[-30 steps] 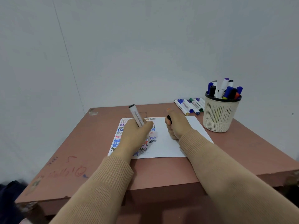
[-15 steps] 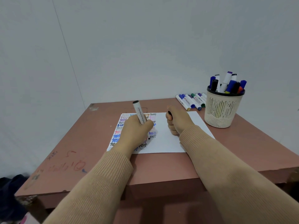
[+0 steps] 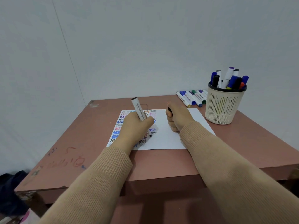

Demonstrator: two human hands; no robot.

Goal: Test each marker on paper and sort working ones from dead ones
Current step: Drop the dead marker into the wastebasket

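So the black marker [image 3: 140,111] is tilted, butt end leaning far-left, nib down at the near-right, on or just off the paper [image 3: 168,138] under the last black "test". The left hand [image 3: 133,129] has its fingers wrapped round the barrel. The right hand [image 3: 178,118] sits just to the right, fist curled on what looks like the cap [image 3: 169,110]. Recapping looks like a short hop. The pen cup [image 3: 223,109] and row of loose markers [image 3: 192,97] sit far-right on the table [image 3: 161,164], nearer the right hand.
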